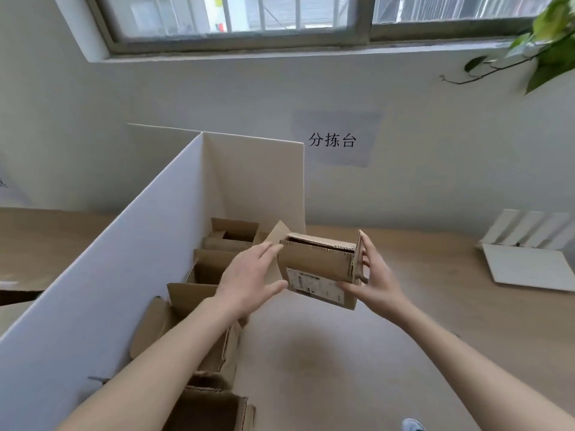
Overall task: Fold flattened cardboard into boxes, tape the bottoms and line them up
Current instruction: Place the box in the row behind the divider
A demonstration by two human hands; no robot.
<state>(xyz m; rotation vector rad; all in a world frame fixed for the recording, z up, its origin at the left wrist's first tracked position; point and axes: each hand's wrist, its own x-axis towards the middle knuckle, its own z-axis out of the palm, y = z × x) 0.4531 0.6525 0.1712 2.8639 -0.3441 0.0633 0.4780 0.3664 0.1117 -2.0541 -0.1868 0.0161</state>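
Box: the small cardboard box (320, 272) is being held up over the table (420, 290), at 3 o'clock from the row of boxes (205, 293).
Left hand (249, 279): fingers straight, touching the box's left side.
Right hand (373, 279): gripping the box's right end.

Both hands (314, 276) holding a cardboard box (320, 270) above the table (420, 306) — folded boxes (199, 293) lined up left

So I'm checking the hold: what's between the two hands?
In the head view, only the small cardboard box lies between the left hand and right hand, held above the table.
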